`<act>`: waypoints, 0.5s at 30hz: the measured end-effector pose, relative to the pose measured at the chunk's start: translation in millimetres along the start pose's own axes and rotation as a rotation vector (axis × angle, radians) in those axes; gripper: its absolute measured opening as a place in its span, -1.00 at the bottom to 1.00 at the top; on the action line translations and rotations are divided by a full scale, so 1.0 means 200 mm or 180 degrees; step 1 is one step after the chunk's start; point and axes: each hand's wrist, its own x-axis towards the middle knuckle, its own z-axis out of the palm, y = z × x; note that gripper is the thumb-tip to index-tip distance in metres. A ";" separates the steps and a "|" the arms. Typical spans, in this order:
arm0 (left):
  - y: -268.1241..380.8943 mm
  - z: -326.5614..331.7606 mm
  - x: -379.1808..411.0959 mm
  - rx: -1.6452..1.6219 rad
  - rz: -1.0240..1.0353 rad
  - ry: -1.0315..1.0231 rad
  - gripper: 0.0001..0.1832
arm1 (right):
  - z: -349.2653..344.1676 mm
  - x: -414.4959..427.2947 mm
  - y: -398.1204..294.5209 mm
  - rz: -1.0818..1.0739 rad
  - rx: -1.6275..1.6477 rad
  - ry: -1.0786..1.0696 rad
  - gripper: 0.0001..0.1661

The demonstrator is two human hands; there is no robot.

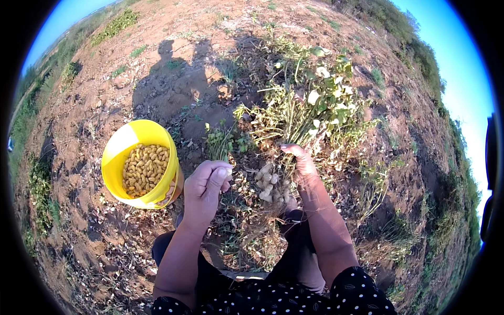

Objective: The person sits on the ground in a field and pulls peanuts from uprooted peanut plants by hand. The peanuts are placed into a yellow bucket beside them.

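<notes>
My left hand (206,185) is curled beside the yellow bucket, with a pale peanut pod (229,173) pinched between thumb and fingers. Peanut pods (145,167) fill the lower part of the yellow plastic bucket (116,157) on the left. My right hand (303,161) grips an uprooted peanut plant (295,122) at the base of its stems. Its leafy tops point away from me, over the soil. Below that hand, a cluster of unpicked peanut pods (266,182) hangs among the roots, between my knees.
Dry leaf litter and reddish soil (90,244) surround me on sloping ground. Loose plant stems (374,193) lie to the right of my right forearm. Shadows (169,78) fall ahead of me. Part of a pale seat edge (246,274) shows between my legs.
</notes>
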 end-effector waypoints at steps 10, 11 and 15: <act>-0.19 0.17 -0.02 -0.0792 -0.1461 -0.0506 -0.79 | 0.07 -0.10 0.04 -0.0285 -0.0649 -0.0330 -0.58; -0.20 0.19 -0.02 -0.0646 -0.1302 -0.0459 -0.78 | 0.06 -0.09 0.06 -0.0086 -0.0461 -0.0430 -0.58; -0.22 0.21 -0.04 0.0343 -0.0790 -0.0087 -0.76 | 0.26 -0.24 0.02 -0.0511 -0.0408 -0.0352 -0.52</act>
